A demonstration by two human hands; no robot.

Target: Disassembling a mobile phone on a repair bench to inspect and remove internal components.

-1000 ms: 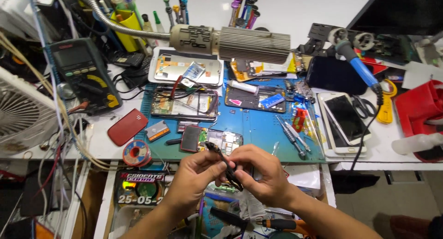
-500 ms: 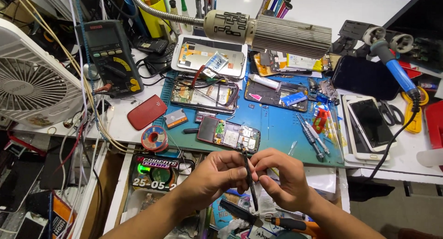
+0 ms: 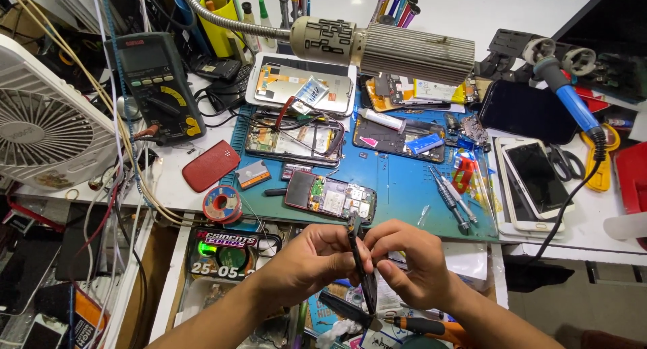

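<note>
Pinching from both sides, a thin black tool (image 3: 360, 265) is held between the left hand (image 3: 306, 258) and the right hand (image 3: 414, 261). The fingertips of both hands are pressed together on it, so neither hand is spread. The tool is long and narrow. Its long line runs up and down in the head view, with the top end pointed away from the person, toward the blue mat (image 3: 397, 180). The lower end hangs down over the open drawer (image 3: 202, 281).

Right past the top end of the tool, an opened phone (image 3: 330, 197) with a red frame is seen lying flat on the mat. It is near the tool tip, but whether they touch cannot be told. The phone's long side runs left to right, across the line of the tool. Both hands are about as near to it.

Some bare mat is seen to the right of the phone, before a row of small screwdrivers (image 3: 448, 194). To the left, a roll of solder wire (image 3: 222, 204) and a red phone cover (image 3: 210, 165) are kept near the table edge. Farther back, a lamp head (image 3: 397, 49) is hung over more opened phones, well apart from the hands.
</note>
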